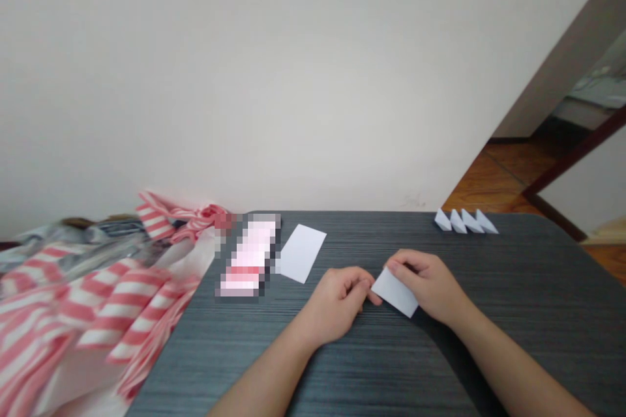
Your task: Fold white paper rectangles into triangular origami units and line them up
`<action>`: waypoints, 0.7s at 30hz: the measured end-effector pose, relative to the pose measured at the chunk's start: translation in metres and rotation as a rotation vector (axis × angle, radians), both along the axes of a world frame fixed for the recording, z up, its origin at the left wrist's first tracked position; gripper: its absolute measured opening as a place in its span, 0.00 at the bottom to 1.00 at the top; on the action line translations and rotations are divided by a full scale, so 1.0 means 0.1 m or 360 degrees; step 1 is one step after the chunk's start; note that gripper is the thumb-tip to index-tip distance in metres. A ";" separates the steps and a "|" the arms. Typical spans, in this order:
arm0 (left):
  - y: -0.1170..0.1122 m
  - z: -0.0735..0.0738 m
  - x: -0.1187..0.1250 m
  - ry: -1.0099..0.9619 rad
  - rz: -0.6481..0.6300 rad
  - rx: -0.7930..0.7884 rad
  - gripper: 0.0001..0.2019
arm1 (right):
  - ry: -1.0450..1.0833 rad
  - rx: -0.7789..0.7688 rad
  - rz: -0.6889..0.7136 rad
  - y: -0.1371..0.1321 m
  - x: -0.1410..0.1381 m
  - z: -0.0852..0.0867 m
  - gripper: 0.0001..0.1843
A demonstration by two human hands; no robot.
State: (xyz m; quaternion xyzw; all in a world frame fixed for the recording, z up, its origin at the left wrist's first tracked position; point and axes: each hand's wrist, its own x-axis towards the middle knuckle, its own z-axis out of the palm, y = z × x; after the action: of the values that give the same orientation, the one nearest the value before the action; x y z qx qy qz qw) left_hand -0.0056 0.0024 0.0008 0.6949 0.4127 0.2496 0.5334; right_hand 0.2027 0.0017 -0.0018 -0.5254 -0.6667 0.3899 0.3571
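Observation:
My left hand and my right hand meet over the dark grey table, both pinching a small folded white paper. The left fingers are curled and grip its left corner. My right hand covers the paper's upper right part with fingers bent around it. A flat white paper slip lies just beyond my left hand. Several folded white paper triangles stand in a row at the table's far right edge.
A blurred pink and white object lies left of the slip. Red-and-white striped plastic bags pile up off the table's left side. A plain wall rises behind; a wooden floor shows at the right.

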 end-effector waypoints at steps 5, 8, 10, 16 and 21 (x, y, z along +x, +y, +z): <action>0.00 0.01 0.01 0.0080 -0.0038 0.0082 0.17 | 0.0000 0.0002 0.0004 0.01 -0.01 0.02 0.13; 0.01 0.04 0.00 0.0178 -0.0053 0.0179 0.16 | -0.0002 0.0013 0.0004 0.01 -0.02 0.04 0.13; 0.01 0.04 -0.01 0.0209 -0.0051 0.0216 0.16 | -0.0004 0.0012 0.0010 0.01 -0.03 0.05 0.12; 0.01 0.03 -0.02 0.0206 -0.0060 0.0225 0.15 | 0.0007 0.0006 0.0033 0.00 -0.05 0.07 0.12; 0.00 0.06 -0.02 0.0165 -0.0062 0.0218 0.14 | -0.0035 0.0050 0.0084 0.00 -0.06 0.08 0.12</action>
State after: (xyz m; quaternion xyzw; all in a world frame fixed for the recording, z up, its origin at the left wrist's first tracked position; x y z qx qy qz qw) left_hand -0.0073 0.0025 0.0064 0.7496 0.4083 0.2305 0.4672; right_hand 0.1971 0.0021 0.0060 -0.5061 -0.6903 0.3827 0.3476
